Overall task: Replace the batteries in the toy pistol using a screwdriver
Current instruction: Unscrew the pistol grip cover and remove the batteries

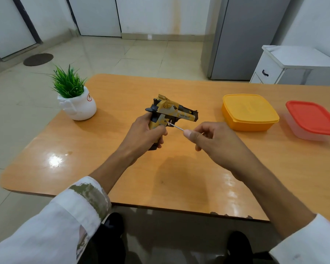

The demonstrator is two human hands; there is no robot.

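A yellow and black toy pistol (171,111) is held above the middle of the wooden table (103,159), barrel pointing right. My left hand (144,133) is wrapped around its grip from the left. My right hand (210,138) pinches a thin screwdriver (174,126). Its metal shaft runs up and left, and its tip touches the side of the grip just above my left thumb. The screwdriver's handle is hidden inside my right fingers.
A small green plant in a white pot (75,103) stands at the table's left. A yellow lidded box (249,111) and a clear box with a red lid (312,121) sit at the right. A white cabinet (293,65) stands beyond the table.
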